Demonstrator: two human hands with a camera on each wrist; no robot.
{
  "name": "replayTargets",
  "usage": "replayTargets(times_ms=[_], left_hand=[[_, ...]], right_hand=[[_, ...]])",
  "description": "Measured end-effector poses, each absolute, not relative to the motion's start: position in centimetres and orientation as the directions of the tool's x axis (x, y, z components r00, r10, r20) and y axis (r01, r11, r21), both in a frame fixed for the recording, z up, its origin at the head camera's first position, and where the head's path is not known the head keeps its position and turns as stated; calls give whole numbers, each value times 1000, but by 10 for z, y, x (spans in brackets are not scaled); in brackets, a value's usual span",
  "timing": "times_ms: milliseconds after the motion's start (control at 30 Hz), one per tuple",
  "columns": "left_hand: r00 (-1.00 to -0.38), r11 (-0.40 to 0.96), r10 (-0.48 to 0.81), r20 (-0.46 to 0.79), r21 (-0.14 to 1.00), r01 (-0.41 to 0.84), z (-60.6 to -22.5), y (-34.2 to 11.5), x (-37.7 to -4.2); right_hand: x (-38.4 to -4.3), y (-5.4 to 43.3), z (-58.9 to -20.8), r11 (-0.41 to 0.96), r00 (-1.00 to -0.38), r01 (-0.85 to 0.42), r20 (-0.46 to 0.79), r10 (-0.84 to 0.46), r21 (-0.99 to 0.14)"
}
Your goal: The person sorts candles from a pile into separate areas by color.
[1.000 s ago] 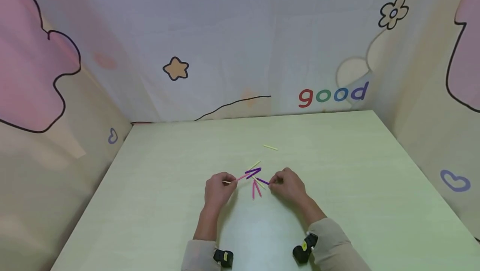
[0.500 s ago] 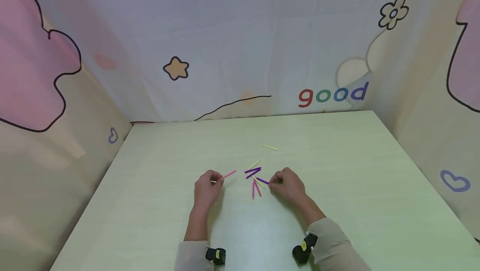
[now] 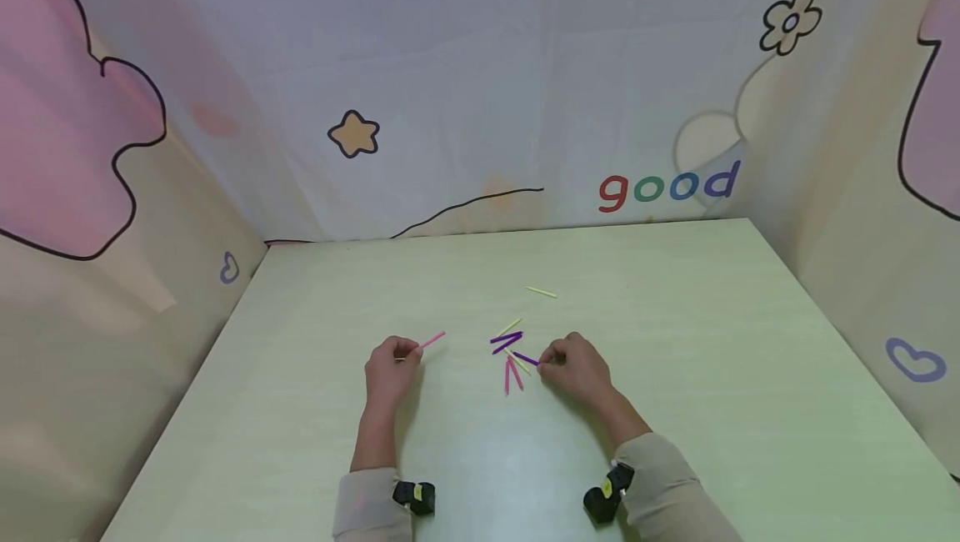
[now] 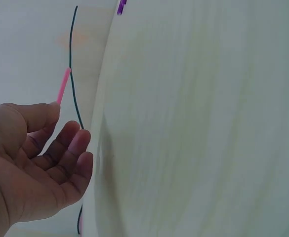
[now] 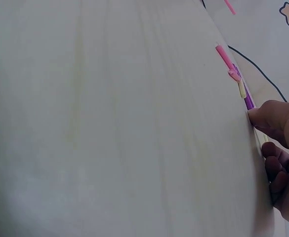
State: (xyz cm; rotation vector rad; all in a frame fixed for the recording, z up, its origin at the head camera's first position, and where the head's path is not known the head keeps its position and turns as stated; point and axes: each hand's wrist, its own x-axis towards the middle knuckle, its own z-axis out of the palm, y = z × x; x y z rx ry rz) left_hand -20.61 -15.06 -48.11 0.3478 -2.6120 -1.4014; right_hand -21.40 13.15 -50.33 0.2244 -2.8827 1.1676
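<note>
Pinching a pink stick (image 3: 433, 339) with left hand (image 3: 392, 368), also pinching a purple stick (image 3: 526, 358) with right hand (image 3: 576, 368), near a messy stick cluster (image 3: 507, 344) on its left

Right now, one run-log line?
left hand: holds pink stick | right hand: pinches purple stick | lone yellow stick: farther back on table

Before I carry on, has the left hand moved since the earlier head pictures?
Yes: judged against the printed star, the left hand, holding a pink stick, has shifted to the left.
</note>
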Motion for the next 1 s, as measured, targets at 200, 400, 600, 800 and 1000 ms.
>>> replayTargets(times_ms=[200, 400, 600, 800, 1000], left_hand=[[-951, 503, -309, 10, 851, -154, -479, -159, -211], [-942, 478, -336, 12, 864, -160, -478, -164, -217], [-932, 455, -361, -33, 866, -207, -481, -163, -224], [-923, 476, -379, -60, 843, -250, -483, -161, -226], [-924, 484, -375, -74, 835, -263, -485, -160, -226]], right_hand=[[-214, 131, -503, 711, -989, -144, 73, -129, -688], [-214, 130, -500, 710, -989, -144, 74, -128, -689], [-214, 131, -501, 716, -988, -149, 82, -128, -682], [-214, 131, -503, 718, -990, -138, 66, -128, -682], [-215, 131, -503, 717, -989, -144, 76, -126, -682]])
